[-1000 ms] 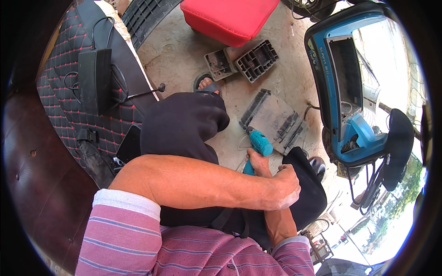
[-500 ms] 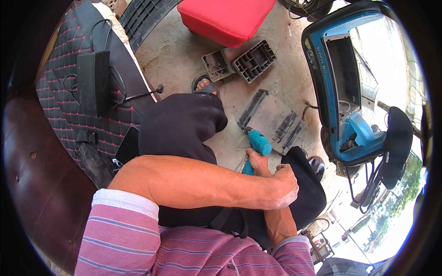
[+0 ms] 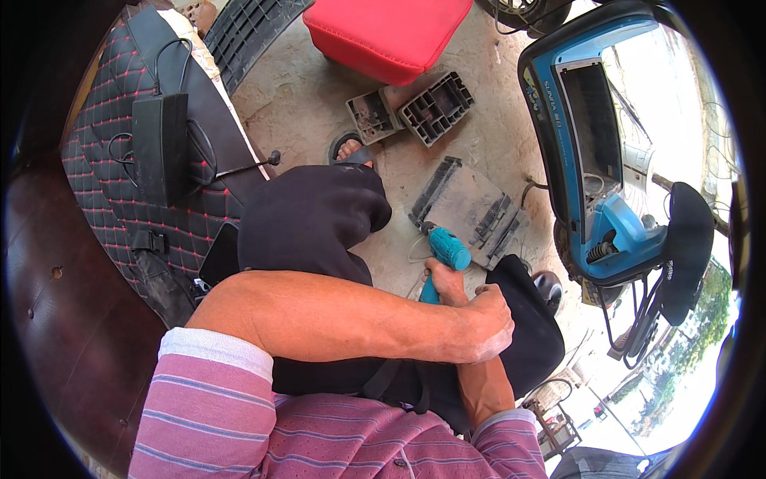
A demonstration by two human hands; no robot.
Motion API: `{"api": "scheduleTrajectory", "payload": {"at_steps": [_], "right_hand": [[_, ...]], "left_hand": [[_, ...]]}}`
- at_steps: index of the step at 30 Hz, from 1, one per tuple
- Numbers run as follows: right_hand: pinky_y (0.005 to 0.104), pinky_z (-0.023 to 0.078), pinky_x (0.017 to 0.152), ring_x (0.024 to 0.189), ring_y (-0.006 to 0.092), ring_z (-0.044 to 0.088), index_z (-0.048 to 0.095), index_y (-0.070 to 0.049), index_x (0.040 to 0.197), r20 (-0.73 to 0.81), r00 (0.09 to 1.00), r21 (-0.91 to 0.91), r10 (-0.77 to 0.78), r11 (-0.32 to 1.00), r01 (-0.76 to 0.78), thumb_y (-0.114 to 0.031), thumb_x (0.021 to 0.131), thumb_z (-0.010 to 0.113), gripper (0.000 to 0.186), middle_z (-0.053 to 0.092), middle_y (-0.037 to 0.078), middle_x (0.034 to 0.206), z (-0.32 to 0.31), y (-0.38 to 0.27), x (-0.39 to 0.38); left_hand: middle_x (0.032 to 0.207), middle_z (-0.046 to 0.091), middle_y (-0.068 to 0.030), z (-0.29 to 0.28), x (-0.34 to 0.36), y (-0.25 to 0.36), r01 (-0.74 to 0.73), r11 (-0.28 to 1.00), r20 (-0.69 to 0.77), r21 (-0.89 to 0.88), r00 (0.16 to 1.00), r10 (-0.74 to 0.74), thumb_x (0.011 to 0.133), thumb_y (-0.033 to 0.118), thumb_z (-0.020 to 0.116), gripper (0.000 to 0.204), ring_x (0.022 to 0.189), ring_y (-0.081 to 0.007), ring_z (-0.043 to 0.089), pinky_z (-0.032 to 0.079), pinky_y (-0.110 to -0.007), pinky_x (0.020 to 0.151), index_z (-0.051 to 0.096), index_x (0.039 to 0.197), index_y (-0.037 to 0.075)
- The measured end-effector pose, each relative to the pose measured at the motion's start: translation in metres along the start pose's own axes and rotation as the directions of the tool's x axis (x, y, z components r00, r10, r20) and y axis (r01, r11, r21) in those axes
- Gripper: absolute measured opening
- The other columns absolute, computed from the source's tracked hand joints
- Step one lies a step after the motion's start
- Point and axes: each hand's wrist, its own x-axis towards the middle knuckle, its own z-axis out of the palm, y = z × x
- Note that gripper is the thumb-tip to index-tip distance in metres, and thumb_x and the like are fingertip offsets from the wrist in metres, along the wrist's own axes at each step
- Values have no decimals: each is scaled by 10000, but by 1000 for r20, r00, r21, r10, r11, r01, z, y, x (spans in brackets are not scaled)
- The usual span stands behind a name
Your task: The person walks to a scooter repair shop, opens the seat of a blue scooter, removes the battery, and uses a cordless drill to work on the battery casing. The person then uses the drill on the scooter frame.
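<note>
Little has changed since a second ago: the teal power tool (image 3: 447,249) has stayed in the same grip, and the whole view has drifted slightly.

Ground is a bare, dusty concrete floor (image 3: 303,96), outdoors in bright daylight.

Left to right. At 9 o'clock, one quilted black seat with red stitching (image 3: 104,168), carrying one black box with cables (image 3: 161,148). At 12 o'clock, one red cushion (image 3: 387,32). Below it, two small grey ribbed plastic parts (image 3: 411,108) lie side by side, and one flat grey panel (image 3: 475,207) lies just right of centre. One sandalled foot (image 3: 351,150) shows above a dark-trousered knee (image 3: 311,219). At 3 o'clock, one blue scooter body with an open compartment (image 3: 590,152).

Left hand (image 3: 483,327) is crossed over the right forearm, fingers clenched; what they close on, cannot tell. Right hand (image 3: 445,283), fingers wrapped round the tool's handle, holds the tool just right of centre, its nose touching the panel's near edge.
</note>
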Motion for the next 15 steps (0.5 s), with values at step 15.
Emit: {"api": "scheduleTrajectory", "payload": {"at_steps": [15], "right_hand": [[365, 468, 566, 589, 192, 562, 571, -21, 864, 5, 999, -4, -34, 999, 34, -31, 792, 597, 77, 577, 77, 698, -1, 3, -1]], "left_hand": [[833, 696, -114, 4, 0, -5, 1, 1000, 2, 8, 1000, -1, 704, 177, 689, 149, 872, -271, 655, 478, -415, 692, 729, 797, 68]]}}
